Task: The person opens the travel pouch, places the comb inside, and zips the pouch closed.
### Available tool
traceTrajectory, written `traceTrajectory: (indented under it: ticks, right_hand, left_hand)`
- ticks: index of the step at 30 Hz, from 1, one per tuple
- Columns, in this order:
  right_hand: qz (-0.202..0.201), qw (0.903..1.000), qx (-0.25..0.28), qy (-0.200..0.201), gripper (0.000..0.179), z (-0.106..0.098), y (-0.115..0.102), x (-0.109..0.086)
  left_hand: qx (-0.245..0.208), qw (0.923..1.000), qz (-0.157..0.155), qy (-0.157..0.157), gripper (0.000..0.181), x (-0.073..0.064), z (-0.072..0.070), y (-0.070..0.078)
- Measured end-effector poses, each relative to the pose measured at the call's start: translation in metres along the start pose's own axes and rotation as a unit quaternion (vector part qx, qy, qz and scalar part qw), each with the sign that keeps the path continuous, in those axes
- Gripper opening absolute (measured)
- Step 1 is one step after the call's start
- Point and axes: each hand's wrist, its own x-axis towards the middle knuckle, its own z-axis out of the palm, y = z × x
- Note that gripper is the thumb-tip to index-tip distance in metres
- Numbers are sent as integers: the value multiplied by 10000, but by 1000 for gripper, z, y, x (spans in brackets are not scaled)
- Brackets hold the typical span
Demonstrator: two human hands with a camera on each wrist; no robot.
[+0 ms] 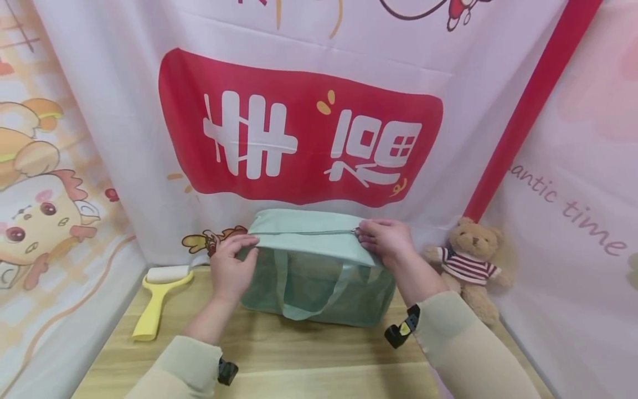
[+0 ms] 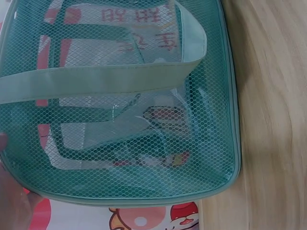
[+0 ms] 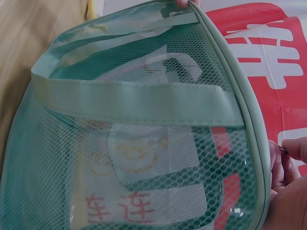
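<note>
A mint green mesh bag (image 1: 319, 252) stands upright on the wooden table, a zip (image 1: 309, 233) running along its top and a strap handle (image 1: 299, 317) hanging down its front. My left hand (image 1: 233, 269) pinches the bag's top at the left end, thumb in front. At the right end, my right hand (image 1: 386, 241) pinches the small zip pull (image 3: 283, 150), with its other fingers against the bag's top. Through the mesh, the left wrist view shows clear plastic and a printed packet (image 2: 165, 117) inside; the right wrist view shows red lettering (image 3: 120, 207) there.
To the left of the bag lies a yellow lint roller (image 1: 155, 305) with a white roll. A teddy bear (image 1: 471, 252) in a striped shirt sits at the right against the cloth. Printed cloth (image 1: 299, 66) hangs behind the table (image 1: 299, 377).
</note>
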Motion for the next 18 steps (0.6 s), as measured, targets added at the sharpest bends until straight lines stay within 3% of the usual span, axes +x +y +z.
traceTrajectory:
  ticks: [18]
  right_hand:
    - [-227, 9993, -221, -190, 34, 46, -11, -2]
  left_hand:
    - [-273, 9988, 96, 400, 23, -10, 4, -2]
